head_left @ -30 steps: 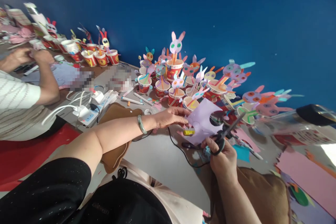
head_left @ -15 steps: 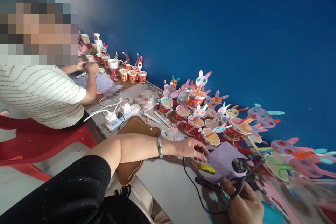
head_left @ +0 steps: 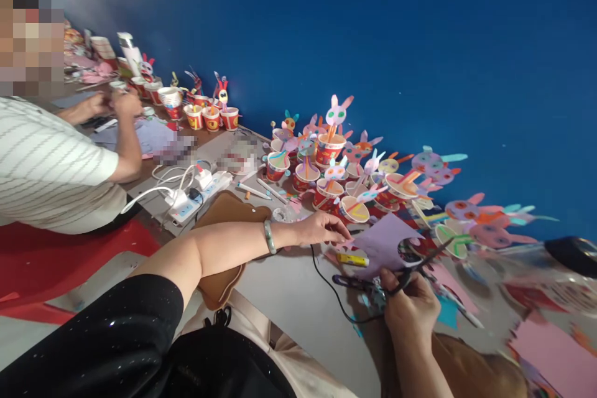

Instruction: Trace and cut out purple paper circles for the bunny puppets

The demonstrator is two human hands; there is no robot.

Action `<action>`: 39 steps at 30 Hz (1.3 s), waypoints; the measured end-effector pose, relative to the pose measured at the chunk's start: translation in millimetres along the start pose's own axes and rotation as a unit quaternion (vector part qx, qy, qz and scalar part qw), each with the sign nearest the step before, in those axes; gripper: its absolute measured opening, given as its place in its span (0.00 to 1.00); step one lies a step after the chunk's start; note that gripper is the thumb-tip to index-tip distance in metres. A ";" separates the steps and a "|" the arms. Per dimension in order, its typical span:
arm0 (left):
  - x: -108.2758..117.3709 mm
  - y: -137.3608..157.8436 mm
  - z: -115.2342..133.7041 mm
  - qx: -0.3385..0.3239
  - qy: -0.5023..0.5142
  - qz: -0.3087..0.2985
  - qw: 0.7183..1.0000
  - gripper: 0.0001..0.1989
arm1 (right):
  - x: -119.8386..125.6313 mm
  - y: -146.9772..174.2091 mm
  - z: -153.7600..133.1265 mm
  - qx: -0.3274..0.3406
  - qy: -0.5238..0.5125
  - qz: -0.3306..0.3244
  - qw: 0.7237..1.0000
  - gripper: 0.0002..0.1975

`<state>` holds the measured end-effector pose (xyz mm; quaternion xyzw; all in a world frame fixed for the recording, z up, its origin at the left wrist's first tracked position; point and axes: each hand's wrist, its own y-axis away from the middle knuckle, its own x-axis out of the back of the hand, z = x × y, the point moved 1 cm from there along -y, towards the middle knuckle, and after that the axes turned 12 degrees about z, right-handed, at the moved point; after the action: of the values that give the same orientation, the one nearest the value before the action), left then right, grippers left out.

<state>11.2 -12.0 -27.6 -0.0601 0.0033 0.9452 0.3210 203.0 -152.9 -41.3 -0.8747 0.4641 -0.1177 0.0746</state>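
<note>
My left hand (head_left: 324, 228), with a bracelet on its wrist, reaches over the table with its fingertips bent down at the left edge of a sheet of purple paper (head_left: 380, 242). The fingers appear to pinch that edge. A rounded piece is cut out of the sheet's right side. My right hand (head_left: 413, 301) grips dark-handled scissors (head_left: 431, 258), their blades pointing up and right beside the cutout. Its thumb lies close to the paper's lower edge. A yellow marker-like stick (head_left: 353, 260) lies between my hands, with a dark tool (head_left: 347, 281) below it.
Red paper cups (head_left: 330, 150) with paper rabbit figures stand along the blue wall (head_left: 373, 43). A power strip (head_left: 203, 199) with white cables and a brown cushion-like piece (head_left: 228, 208) are at left. Pink paper (head_left: 555, 348) lies at right. A co-worker in a striped shirt (head_left: 51, 168) sits at left.
The view has shifted, so everything appears farther left and higher. More of the table's right side shows. My hands keep nearly the same places around the purple paper.
</note>
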 end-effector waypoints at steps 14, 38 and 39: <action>0.0 5.9 13.2 0.049 -0.074 -0.041 0.995 0.12 | 0.3 5.3 -5.6 0.037 -0.008 -0.044 0.998 0.16; -12.4 8.5 8.2 0.003 0.002 -0.037 0.999 0.12 | 0.7 15.5 -16.6 0.082 0.017 -0.004 0.997 0.11; -11.6 8.5 10.8 0.001 0.012 -0.013 1.000 0.12 | 1.4 16.1 -17.9 0.096 0.008 0.002 0.995 0.11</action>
<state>13.9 -25.3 -15.8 -0.0717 0.0073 0.9400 0.3335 186.1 -163.4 -27.8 -0.8618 0.4528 -0.1688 0.1540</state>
